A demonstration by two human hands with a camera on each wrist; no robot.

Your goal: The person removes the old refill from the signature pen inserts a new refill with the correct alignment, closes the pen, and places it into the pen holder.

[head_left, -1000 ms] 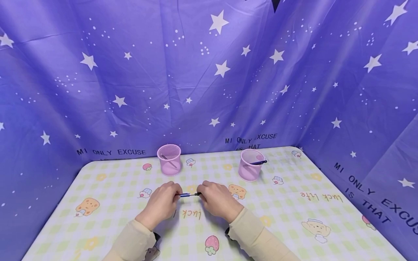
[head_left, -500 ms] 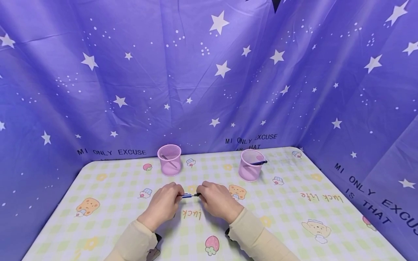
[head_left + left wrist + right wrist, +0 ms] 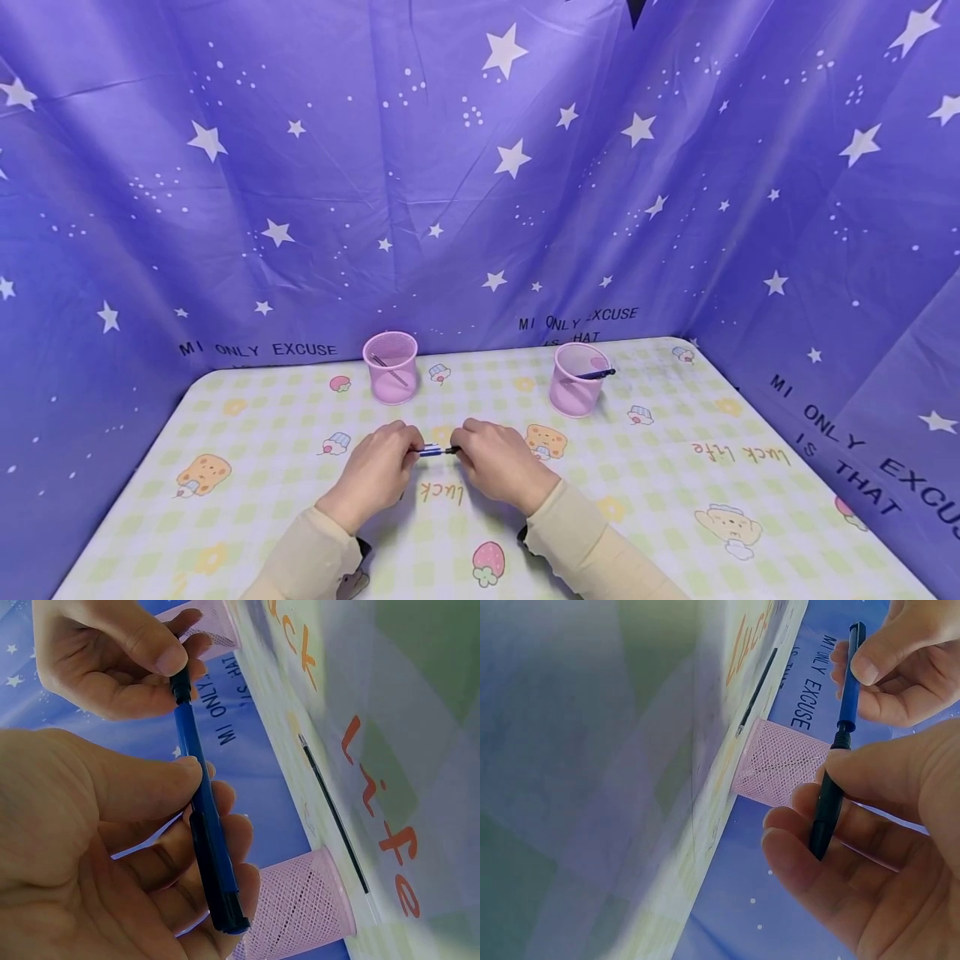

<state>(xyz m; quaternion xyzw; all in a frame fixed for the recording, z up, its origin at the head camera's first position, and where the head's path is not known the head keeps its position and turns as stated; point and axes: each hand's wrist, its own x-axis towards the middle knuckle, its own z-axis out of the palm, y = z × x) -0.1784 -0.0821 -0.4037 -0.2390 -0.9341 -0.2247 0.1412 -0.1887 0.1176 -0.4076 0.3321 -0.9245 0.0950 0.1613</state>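
Observation:
My left hand [image 3: 372, 475] pinches the blue barrel [image 3: 190, 739] of a pen, its black clip lying along the curled fingers. Opposite it, my right hand [image 3: 498, 462] grips the black front section [image 3: 826, 814] of the same pen between thumb and fingers. The two parts meet end to end, with the narrow black neck showing at the joint. Both hands hold the pen level above the table. On the cloth below lies a thin dark pen refill [image 3: 335, 814], seen in both wrist views; in the head view the hands mostly hide it.
Two pink mesh pen cups stand at the back. The left cup [image 3: 392, 385] holds thin dark rods. Across the rim of the right cup [image 3: 573, 400] leans a dark blue pen [image 3: 597, 375]. A checked tablecloth [image 3: 652, 500] covers the table; a starry purple curtain surrounds it.
My left hand has shifted slightly right, carrying the barrel toward the black section. The thin pale stretch between the two parts has shrunk. My right hand has hardly moved.

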